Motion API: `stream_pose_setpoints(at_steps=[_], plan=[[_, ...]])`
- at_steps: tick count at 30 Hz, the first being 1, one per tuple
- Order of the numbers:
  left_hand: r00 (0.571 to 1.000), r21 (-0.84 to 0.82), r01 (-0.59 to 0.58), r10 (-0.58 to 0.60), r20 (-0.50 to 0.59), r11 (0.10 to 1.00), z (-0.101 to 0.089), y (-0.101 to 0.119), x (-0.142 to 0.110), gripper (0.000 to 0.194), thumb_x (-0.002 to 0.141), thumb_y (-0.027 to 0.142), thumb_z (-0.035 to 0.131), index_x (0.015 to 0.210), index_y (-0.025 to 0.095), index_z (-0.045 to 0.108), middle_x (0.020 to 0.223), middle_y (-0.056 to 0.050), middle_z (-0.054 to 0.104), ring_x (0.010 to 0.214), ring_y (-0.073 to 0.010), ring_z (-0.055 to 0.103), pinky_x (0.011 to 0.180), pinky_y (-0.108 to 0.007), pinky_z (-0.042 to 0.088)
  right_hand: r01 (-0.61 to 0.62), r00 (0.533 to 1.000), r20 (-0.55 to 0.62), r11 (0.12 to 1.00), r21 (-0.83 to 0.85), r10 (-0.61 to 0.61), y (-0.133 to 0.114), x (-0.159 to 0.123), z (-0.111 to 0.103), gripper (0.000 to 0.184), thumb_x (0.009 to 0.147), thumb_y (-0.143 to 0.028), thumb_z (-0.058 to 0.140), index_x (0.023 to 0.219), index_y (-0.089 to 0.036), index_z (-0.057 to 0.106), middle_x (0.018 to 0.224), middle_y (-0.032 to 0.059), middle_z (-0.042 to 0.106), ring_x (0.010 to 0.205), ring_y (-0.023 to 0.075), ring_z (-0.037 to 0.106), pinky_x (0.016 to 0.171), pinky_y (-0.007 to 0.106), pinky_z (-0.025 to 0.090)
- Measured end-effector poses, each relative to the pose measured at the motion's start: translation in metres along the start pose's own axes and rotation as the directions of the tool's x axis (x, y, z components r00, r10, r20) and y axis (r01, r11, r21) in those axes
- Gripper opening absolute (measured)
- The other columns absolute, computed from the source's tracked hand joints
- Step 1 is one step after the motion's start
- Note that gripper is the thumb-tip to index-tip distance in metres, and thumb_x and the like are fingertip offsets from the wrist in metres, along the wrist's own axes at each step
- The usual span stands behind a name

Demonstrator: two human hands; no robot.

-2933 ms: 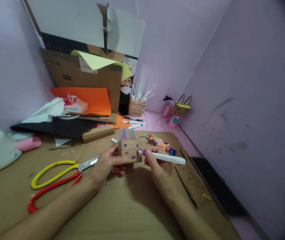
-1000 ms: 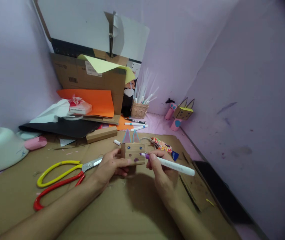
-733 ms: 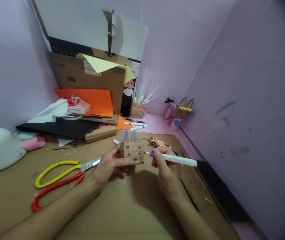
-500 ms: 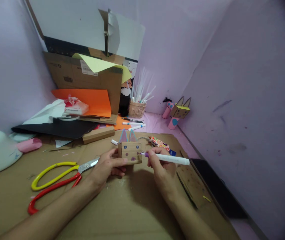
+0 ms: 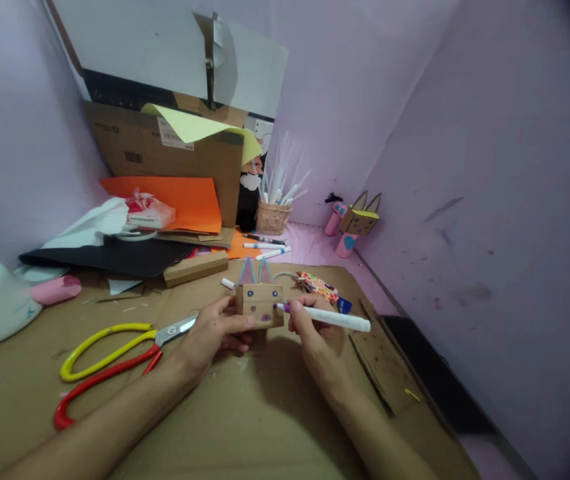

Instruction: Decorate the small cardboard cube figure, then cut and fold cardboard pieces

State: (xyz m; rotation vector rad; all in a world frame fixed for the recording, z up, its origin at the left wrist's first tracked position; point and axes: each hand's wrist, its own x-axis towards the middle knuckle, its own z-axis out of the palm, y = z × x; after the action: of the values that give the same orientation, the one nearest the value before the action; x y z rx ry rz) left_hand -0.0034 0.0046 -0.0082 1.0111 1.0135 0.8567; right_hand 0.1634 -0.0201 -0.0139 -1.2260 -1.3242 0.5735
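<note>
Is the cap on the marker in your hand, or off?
Off: the marker in the right hand shows its bare tip, pointed at the cardboard head.

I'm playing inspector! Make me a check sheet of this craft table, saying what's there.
Surface: brown cardboard sheet, with small scraps on it.
Things in hand: cardboard head with ears and drawn features; white marker, purple near its tip.
Clutter: red-and-yellow scissors by the left arm; loose markers behind the head.
Hands: left hand grips the head; right hand holds the marker, tip by the head's side, contact unclear.
Cables: nothing seen for certain.
Surroundings: lilac wall with smudges; basket of pens at the back.
</note>
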Motion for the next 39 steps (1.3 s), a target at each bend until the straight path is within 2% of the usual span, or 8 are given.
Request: stream_pose_setpoints(at_steps=[18, 23, 39], plan=[[1.000, -0.024, 0.012, -0.012, -0.001, 1.000, 0.0005, 0.0015, -0.0001, 0.053, 0.061, 0.027, 0.071, 0.110, 0.013, 0.054, 0.091, -0.008, 0.067, 0.058, -0.0114, 0.057, 0.051, -0.024, 0.050, 0.007, 0.999, -0.032, 1.000, -0.022, -0.008, -0.0024, -0.0005, -0.0011, 0.023, 0.083, -0.038, 0.052, 0.071, -0.019, 0.057, 0.053, -0.0050, 0.049, 0.048, 0.0090, 0.044, 0.047, 0.021, 0.034], [1.000, -0.038, -0.005, 0.004, -0.017, 0.999, 0.0022, 0.0017, -0.0007, 0.049, 0.061, 0.027, 0.071, 0.107, 0.013, 0.056, 0.088, -0.007, 0.067, 0.057, -0.0111, 0.057, 0.050, -0.023, 0.049, 0.006, 1.000, -0.029, 0.999, -0.033, -0.007, -0.0012, -0.0002, -0.0013, 0.022, 0.083, -0.037, 0.052, 0.072, -0.019, 0.057, 0.054, -0.0049, 0.049, 0.049, 0.0094, 0.045, 0.048, 0.022, 0.035], [1.000, -0.034, 0.012, -0.012, -0.009, 0.999, 0.0024, 0.0027, -0.0011, 0.053, 0.061, 0.027, 0.071, 0.110, 0.013, 0.054, 0.087, -0.007, 0.067, 0.056, -0.0112, 0.057, 0.050, -0.023, 0.049, 0.002, 1.000, -0.013, 0.998, -0.058, -0.003, -0.0018, -0.0011, -0.0012, 0.021, 0.083, -0.037, 0.052, 0.074, -0.019, 0.058, 0.056, -0.0037, 0.051, 0.052, 0.0107, 0.047, 0.050, 0.023, 0.036]])
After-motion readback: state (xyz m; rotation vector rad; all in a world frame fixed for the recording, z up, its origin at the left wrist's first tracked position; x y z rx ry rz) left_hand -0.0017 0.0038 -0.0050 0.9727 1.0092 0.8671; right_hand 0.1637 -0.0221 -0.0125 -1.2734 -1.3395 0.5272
